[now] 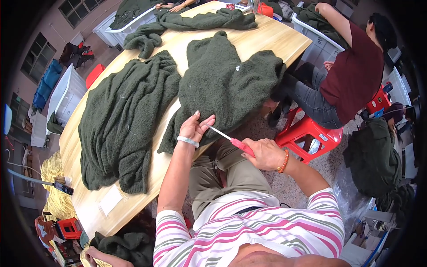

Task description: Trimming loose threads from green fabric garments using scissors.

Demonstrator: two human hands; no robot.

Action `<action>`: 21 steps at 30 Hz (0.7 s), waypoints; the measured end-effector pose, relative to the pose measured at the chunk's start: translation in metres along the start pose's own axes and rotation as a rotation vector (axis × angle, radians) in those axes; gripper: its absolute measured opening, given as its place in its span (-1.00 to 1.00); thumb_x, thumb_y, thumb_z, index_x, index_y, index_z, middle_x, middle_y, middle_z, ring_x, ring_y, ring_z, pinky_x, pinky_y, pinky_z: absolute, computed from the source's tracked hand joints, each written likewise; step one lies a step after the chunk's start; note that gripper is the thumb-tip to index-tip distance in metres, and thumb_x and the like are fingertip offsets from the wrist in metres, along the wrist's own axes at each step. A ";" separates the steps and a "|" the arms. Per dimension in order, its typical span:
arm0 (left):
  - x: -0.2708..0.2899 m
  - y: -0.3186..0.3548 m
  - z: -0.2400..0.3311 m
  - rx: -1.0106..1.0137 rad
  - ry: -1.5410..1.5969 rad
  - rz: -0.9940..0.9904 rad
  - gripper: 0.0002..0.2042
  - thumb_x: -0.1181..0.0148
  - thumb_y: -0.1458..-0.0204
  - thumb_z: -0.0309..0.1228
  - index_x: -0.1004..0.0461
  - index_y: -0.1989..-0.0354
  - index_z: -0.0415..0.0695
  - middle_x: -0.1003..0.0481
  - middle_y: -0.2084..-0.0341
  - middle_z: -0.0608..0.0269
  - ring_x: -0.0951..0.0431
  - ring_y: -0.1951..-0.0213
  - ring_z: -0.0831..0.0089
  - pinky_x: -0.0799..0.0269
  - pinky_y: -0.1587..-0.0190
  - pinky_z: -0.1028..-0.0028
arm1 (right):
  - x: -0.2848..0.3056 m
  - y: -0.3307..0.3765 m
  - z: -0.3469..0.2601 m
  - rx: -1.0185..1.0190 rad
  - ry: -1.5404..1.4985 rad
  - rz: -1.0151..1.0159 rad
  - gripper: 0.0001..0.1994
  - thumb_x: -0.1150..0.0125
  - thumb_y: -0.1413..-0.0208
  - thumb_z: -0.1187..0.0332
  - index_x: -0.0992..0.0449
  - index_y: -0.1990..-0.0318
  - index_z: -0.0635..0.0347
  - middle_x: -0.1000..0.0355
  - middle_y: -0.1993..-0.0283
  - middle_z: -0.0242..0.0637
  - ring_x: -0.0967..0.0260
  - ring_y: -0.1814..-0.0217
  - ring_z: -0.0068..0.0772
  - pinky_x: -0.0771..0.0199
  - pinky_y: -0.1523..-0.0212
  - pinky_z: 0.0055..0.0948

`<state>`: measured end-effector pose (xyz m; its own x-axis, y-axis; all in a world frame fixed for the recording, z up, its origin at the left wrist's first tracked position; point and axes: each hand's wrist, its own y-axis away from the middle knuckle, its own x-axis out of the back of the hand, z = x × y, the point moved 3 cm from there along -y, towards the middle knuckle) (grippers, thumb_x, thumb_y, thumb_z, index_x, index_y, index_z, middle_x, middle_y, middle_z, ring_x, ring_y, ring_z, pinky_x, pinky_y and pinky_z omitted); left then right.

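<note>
Gripping red-handled tool (242, 147) in right hand (266, 153); holding left hand (194, 128) with fingers half-curled at tip, unclear whether pinching. With dark green garment (218, 80) overhanging table's (284, 42) near edge, could jab fingers or snag pile by slipping.

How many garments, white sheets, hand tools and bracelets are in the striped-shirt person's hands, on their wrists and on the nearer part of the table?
Garments: 2 (left green garment, right green garment)
White sheets: 1 (white sheet)
Hand tools: 1 (pink-handled tool)
Bracelets: 2 (pale bangle, beaded bracelet)
Total: 6
</note>
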<state>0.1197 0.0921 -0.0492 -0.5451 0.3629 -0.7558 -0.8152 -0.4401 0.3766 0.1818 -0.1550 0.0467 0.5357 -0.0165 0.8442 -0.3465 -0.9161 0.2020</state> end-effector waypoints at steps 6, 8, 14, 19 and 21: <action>-0.010 0.000 0.027 -0.036 -0.051 -0.043 -0.69 -0.07 -0.17 -0.28 -0.29 0.05 -0.26 -0.39 0.03 0.00 -0.51 0.10 -0.12 -0.64 0.17 0.29 | 0.009 0.001 0.012 -0.014 -0.056 0.129 -0.67 -0.14 -0.07 0.22 -0.30 0.06 0.14 -0.47 0.38 0.04 -0.45 0.28 0.18 -0.42 0.24 0.03; -0.009 -0.009 0.046 -0.058 -0.130 -0.045 -0.67 -0.02 -0.20 -0.26 -0.28 0.02 -0.26 -0.40 0.04 0.08 -0.51 0.09 -0.06 -0.63 0.16 0.33 | 0.013 0.002 0.009 0.004 -0.067 0.162 -0.66 -0.14 -0.07 0.22 -0.30 0.05 0.14 -0.47 0.39 0.04 -0.44 0.28 0.19 -0.42 0.24 0.03; -0.038 -0.037 0.053 -0.033 -0.071 0.104 -0.68 -0.12 -0.11 -0.50 -0.22 0.06 -0.41 -0.30 0.07 -0.01 -0.49 0.09 -0.15 -0.63 0.12 0.22 | 0.018 -0.014 0.010 0.014 -0.090 0.209 -0.67 -0.13 -0.08 0.22 -0.30 0.06 0.15 -0.46 0.38 0.08 -0.43 0.28 0.20 -0.41 0.23 0.05; -0.004 -0.063 0.031 -0.041 -0.103 0.079 -0.71 0.00 -0.15 -0.56 -0.19 0.00 -0.42 -0.28 0.02 -0.17 -0.42 0.01 -0.26 -0.57 0.07 0.06 | 0.014 -0.035 0.010 -0.054 -0.031 0.157 -0.70 -0.10 -0.09 0.20 -0.32 0.12 0.18 -0.46 0.38 0.10 -0.43 0.28 0.21 -0.40 0.23 0.06; 0.004 -0.064 0.025 -0.063 -0.071 0.079 -0.75 -0.01 -0.15 -0.53 -0.22 0.04 -0.39 -0.29 0.03 -0.20 -0.41 0.01 -0.29 -0.55 0.04 0.04 | 0.007 -0.040 0.011 -0.026 0.025 0.124 -0.72 -0.09 -0.10 0.20 -0.34 0.16 0.22 -0.47 0.38 0.10 -0.44 0.27 0.20 -0.40 0.21 0.05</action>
<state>0.1654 0.1420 -0.0628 -0.6213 0.3817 -0.6843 -0.7565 -0.5198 0.3969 0.2081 -0.1232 0.0394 0.4677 -0.1189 0.8758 -0.4293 -0.8967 0.1075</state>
